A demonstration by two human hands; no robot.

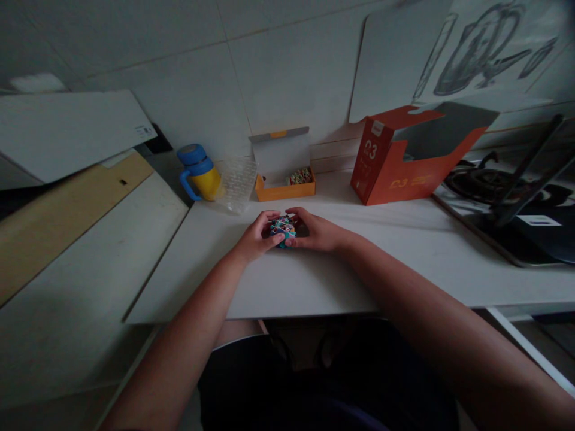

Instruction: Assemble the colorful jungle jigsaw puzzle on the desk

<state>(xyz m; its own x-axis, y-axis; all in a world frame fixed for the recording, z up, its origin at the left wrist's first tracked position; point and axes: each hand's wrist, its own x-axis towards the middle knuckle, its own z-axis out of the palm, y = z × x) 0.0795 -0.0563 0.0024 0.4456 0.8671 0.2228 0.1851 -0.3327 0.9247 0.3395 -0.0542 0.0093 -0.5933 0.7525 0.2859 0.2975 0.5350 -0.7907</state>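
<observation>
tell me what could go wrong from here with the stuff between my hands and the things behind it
The colourful pieces between your left hand and right hand might scatter if your grip loosens. The clear plastic seems to touch the blue-and-yellow bottle, so pulling it could nudge that.

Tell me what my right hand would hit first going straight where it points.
Your right hand would likely meet the colorful pile first; they may be touching now, though depth is unclear.
</observation>
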